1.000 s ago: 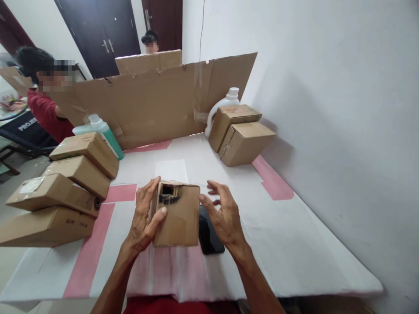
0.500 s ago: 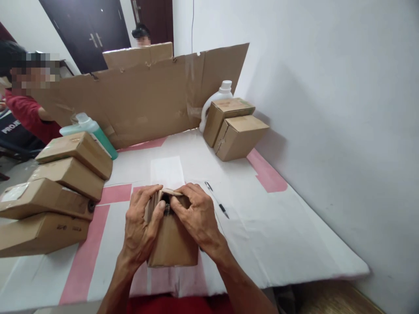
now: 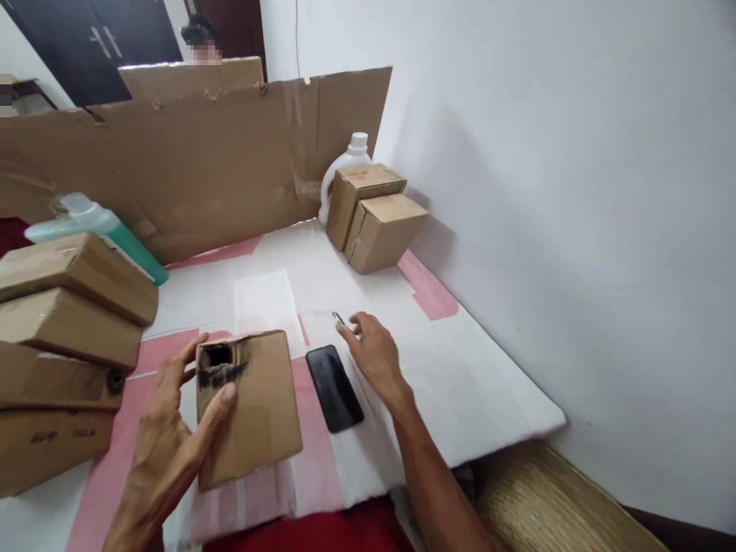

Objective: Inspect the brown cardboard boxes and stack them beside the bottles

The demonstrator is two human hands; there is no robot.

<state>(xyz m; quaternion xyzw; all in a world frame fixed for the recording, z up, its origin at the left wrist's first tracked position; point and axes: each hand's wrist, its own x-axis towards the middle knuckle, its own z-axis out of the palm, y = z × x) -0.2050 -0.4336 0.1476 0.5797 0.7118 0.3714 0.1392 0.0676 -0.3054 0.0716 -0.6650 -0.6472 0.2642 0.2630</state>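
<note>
A small cardboard box [image 3: 261, 414] with a dark, black-smeared hole in its upper left corner is tilted toward me. My left hand [image 3: 172, 429] grips its left side, thumb across the front face and fingers behind. To the right of the box, my right hand [image 3: 373, 353] is closed over a pen [image 3: 337, 317], thumb and fingers bent around it. Only one end of the pen shows; the hand covers the rest. Between box and right hand, a black phone [image 3: 334, 389] lies flat on the table.
Several cardboard boxes [image 3: 69, 330] line the left side, near a bottle of green liquid [image 3: 129, 241]. Two boxes [image 3: 382, 230] and a white jug [image 3: 345, 165] stand at the back right. A cardboard partition [image 3: 201, 169] spans the back, a person [image 3: 201, 34] beyond it. A wall [image 3: 575, 230] bounds the right.
My right hand has left the box and moved right to the pen. The left hand has shifted left with the box and turned it, uncovering the hole and the phone. The view has swung right.
</note>
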